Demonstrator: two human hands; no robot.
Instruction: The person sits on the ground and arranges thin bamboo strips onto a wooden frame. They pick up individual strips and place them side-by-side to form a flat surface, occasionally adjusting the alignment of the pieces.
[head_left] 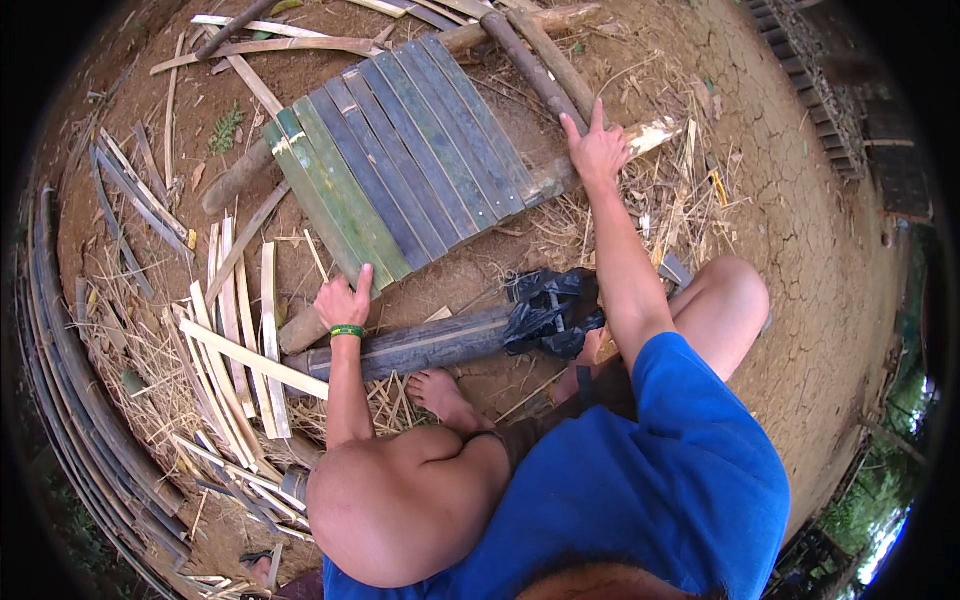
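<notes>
A panel of green and dark bamboo slats (400, 150) lies across two logs on the ground before me. My left hand (343, 302) is closed over the near log (550, 182), by the panel's near left corner. Its thumb points up against the end of the outermost green slat; its other fingers are partly hidden. Farther right, my right hand (598, 155) rests on the same log close to its pale, stripped end. The thumb and index finger there are spread, beside two poles (530, 62) leading away.
A thick bamboo pole (435, 343) lies between the panel and my feet, with a black plastic bag (550, 312) at its right end. Pale split strips (268, 340) litter the left side. Long dark bamboo poles (70, 390) line the far left. Cracked soil (800, 300) stretches along the right.
</notes>
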